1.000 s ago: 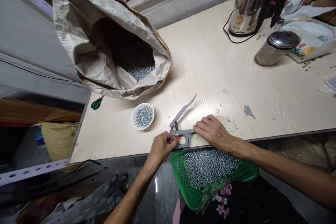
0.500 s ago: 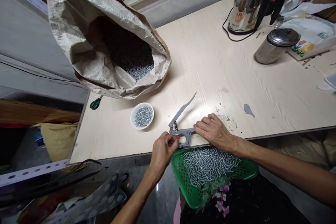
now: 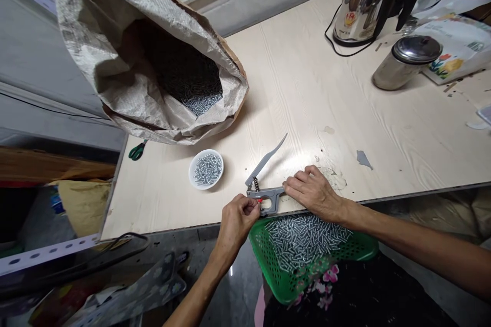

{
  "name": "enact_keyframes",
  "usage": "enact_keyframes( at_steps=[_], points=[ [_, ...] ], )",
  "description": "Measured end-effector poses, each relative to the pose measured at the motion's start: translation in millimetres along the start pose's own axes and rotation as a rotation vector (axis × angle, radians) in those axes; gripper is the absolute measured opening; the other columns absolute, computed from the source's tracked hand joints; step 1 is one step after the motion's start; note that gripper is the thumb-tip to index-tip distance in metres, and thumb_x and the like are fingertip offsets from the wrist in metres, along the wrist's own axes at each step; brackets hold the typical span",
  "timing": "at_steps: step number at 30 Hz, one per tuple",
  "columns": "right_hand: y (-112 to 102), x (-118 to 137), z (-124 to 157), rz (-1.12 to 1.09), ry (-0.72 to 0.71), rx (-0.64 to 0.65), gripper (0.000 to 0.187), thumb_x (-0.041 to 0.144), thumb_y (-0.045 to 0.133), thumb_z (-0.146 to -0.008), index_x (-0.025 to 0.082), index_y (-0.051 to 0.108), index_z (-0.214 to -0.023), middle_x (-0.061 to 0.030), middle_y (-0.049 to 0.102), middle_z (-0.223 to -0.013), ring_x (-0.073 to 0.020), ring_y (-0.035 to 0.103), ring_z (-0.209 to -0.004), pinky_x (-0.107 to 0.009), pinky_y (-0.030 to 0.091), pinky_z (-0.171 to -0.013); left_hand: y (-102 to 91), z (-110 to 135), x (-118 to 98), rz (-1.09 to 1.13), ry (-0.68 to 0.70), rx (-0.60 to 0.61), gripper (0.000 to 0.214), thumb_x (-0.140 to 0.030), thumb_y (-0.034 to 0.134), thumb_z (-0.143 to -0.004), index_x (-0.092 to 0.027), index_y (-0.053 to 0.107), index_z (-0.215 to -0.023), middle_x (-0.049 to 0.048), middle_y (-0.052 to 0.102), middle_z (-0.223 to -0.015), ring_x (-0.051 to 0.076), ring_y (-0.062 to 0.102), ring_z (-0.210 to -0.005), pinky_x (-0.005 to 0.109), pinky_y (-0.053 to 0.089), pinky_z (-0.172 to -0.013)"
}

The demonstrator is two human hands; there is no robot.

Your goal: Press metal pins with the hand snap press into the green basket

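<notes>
A grey lever-handled hand press [image 3: 273, 195] lies at the table's front edge, its long lever [image 3: 265, 160] raised over a small coil spring. My right hand [image 3: 312, 193] is closed on the right end of its frame. At the press's left side my left hand [image 3: 241, 212] pinches with thumb and forefinger beside a small red part [image 3: 260, 201]. What lies between those fingertips is too small to make out. Under the table edge, a green perforated basket [image 3: 264, 260] rests on my lap, holding many small silvery spring-like metal pieces [image 3: 303, 240].
A white bowl [image 3: 191, 173] of similar pieces stands left of the press. Behind it an open woven sack [image 3: 99, 61] holds more. Green-handled scissors [image 3: 137, 150] lie at the table's left edge. A steel kettle [image 3: 355, 15] and a lidded jar [image 3: 399, 69] stand at the back right.
The view has shifted slightly, so the sack and bowl sit a little further left in the picture. Both hands and the press keep nearly the same position.
</notes>
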State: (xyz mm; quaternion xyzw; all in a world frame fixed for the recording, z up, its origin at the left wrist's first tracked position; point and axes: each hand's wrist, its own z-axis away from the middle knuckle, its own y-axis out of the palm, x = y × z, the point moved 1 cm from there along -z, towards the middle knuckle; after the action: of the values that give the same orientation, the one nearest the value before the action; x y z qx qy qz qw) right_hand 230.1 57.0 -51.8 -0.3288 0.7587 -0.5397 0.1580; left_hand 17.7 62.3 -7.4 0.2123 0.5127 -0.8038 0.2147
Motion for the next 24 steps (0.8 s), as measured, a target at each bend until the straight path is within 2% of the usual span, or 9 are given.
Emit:
enact_keyframes(
  at_steps=[10, 19, 24],
  points=[
    [3, 0, 1, -0.066, 0.031, 0.014, 0.027, 0.011, 0.035, -0.097, 0.020, 0.058, -0.087, -0.0013, 0.059, -0.083, -0.0180, 0.042, -0.077, -0.035, 0.025, -0.074, 4.5, -3, 1, -0.010, -0.055, 0.026, 0.019, -0.029, 0.056, -0.071, -0.016, 0.062, -0.060, 0.0006, 0.057, -0.063, 0.013, 0.053, -0.058, 0.023, 0.037, -0.058],
    [3, -3, -2, -0.125, 0.072, 0.086, 0.021, 0.009, 0.040, -0.093, 0.018, 0.056, -0.083, -0.0020, 0.056, -0.081, -0.0183, 0.040, -0.076, -0.035, 0.026, -0.071, 5.2, -12, 7, 0.032, -0.149, 0.102, 0.018, -0.030, 0.056, -0.068, -0.016, 0.066, -0.062, 0.0024, 0.065, -0.065, 0.015, 0.058, -0.063, 0.025, 0.040, -0.061],
    [3, -9, -1, -0.172, 0.106, 0.142, 0.010, 0.021, 0.051, -0.092, 0.020, 0.060, -0.087, -0.0035, 0.057, -0.087, -0.0197, 0.044, -0.082, -0.035, 0.031, -0.073, 4.6, -15, 7, 0.052, -0.176, 0.152, 0.022, -0.033, 0.056, -0.068, -0.014, 0.066, -0.062, 0.0020, 0.064, -0.062, 0.015, 0.056, -0.061, 0.025, 0.037, -0.057]
  ],
)
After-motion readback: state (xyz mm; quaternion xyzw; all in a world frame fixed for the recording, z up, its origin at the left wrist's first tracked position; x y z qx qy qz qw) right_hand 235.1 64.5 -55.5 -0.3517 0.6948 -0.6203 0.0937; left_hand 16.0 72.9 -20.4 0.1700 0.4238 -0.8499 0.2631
